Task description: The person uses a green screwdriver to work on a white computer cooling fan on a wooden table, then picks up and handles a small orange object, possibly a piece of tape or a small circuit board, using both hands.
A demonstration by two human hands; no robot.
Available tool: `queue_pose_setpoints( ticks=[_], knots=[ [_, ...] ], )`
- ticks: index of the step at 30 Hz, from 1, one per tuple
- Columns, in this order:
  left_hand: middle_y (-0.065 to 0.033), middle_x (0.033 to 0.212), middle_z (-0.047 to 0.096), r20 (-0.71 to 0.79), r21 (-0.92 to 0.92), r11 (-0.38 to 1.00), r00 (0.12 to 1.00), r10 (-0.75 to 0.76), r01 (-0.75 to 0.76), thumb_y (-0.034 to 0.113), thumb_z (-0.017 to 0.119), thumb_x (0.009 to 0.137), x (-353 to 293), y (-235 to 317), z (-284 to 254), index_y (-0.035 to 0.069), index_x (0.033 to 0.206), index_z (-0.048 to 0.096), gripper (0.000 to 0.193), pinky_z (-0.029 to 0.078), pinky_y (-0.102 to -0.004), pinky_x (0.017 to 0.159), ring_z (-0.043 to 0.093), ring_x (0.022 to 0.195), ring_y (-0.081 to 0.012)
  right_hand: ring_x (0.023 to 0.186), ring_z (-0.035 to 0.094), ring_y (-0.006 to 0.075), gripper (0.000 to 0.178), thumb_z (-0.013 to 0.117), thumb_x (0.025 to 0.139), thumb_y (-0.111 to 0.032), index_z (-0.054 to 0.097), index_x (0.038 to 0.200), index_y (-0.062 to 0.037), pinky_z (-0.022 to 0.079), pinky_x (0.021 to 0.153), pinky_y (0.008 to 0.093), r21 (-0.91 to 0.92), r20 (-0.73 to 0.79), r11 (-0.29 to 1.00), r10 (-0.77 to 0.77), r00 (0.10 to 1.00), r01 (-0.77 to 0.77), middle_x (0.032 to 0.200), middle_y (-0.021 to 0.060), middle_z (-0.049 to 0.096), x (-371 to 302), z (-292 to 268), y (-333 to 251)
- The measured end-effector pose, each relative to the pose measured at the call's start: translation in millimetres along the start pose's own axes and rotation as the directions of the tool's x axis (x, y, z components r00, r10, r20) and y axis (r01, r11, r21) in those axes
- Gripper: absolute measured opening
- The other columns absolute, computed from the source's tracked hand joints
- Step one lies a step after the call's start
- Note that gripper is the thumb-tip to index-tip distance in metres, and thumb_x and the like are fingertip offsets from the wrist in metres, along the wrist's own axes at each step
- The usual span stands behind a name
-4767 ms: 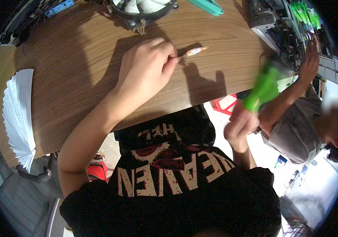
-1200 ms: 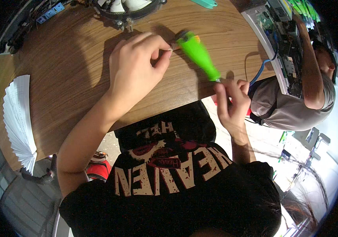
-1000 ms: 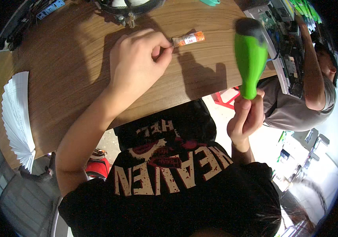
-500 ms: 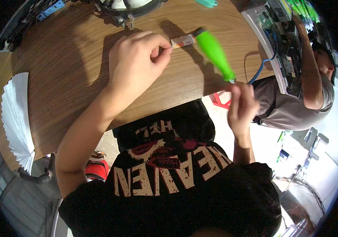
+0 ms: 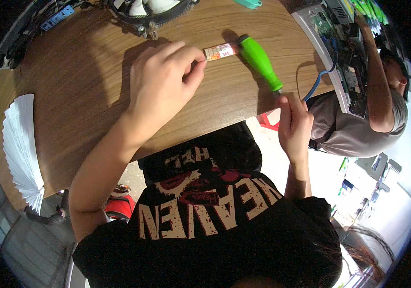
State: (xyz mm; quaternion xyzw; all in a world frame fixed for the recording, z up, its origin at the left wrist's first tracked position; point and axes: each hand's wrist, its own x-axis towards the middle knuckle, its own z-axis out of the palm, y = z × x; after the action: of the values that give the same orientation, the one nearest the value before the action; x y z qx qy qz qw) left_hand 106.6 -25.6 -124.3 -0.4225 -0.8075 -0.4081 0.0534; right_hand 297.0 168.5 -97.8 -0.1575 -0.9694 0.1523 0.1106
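My left hand point(image 5: 159, 79) is over the desk, thumb and forefinger pinched on the near end of a small flat printed strip point(image 5: 220, 51), white with orange. The strip's kind I cannot make out. Its other end reaches the butt of a screwdriver point(image 5: 261, 61) with a bright green handle and a dark end cap. My right hand point(image 5: 294, 122), beyond the desk's front edge, grips the screwdriver by its metal shaft, so the handle points away from me. Most of the shaft is hidden in the fingers. Whether the strip is stuck to the handle cannot be told.
A cooling fan with a finned heatsink point(image 5: 152, 19) sits at the back of the wooden desk point(image 5: 85, 101). Fanned paper sheets point(image 5: 23, 149) lie left. At right stands an opened computer case point(image 5: 342, 62) beside a blue cable point(image 5: 317, 84), with another person point(image 5: 359, 122) working there.
The blurred screwdriver handle is now sharp, and its shadow lies closer to it. My left hand has shifted slightly left with the strip, still pinched.
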Motion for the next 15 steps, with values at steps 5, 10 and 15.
queue_pose_setpoints(
  ticks=[5,10,15],
  knots=[
    [-0.0013,0.068,0.061,0.032,-0.012,0.999,0.998,-0.05,0.05,0.007,0.07,0.075,0.1,2.3,-3.6,0.009,0.077,0.063,0.008,0.048,-0.0324,0.058,0.06,0.058,-0.0194,0.056,0.041,0.0061,0.027,0.044,0.103,-0.021,0.056,0.089,-0.0004,0.032,0.051,0.0237,0.495,-0.145,0.836,0.349,0.926,-0.237,0.065,0.0023,0.05,1.4,-6.8,-6.2],
    [-0.0016,0.068,0.06,0.032,-0.015,0.999,0.999,-0.029,0.03,0.007,0.071,0.075,2.3,1.4,-1.8,0.009,0.077,0.063,0.008,0.048,-0.0327,0.057,0.06,0.059,-0.0197,0.066,0.047,0.028,0.012,0.05,0.093,-0.004,0.057,0.102,-0.0005,0.039,0.063,0.0375,0.133,0.021,0.974,0.184,0.983,-0.186,0.075,0.0175,0.055,-6.5,-7.2,-13.2],
    [-0.0013,0.067,0.059,0.059,0.0,0.997,0.995,-0.075,0.075,0.009,0.071,0.074,1.3,2.1,-5.7,0.009,0.077,0.063,0.009,0.047,-0.0335,0.058,0.059,0.059,-0.0201,0.068,0.053,0.0336,0.008,0.053,0.09,-0.001,0.058,0.097,0.0003,0.041,0.066,0.0401,0.297,0.029,0.922,0.25,0.968,-0.247,0.075,0.0195,0.057,3.0,-13.7,-13.4]
  ],
)
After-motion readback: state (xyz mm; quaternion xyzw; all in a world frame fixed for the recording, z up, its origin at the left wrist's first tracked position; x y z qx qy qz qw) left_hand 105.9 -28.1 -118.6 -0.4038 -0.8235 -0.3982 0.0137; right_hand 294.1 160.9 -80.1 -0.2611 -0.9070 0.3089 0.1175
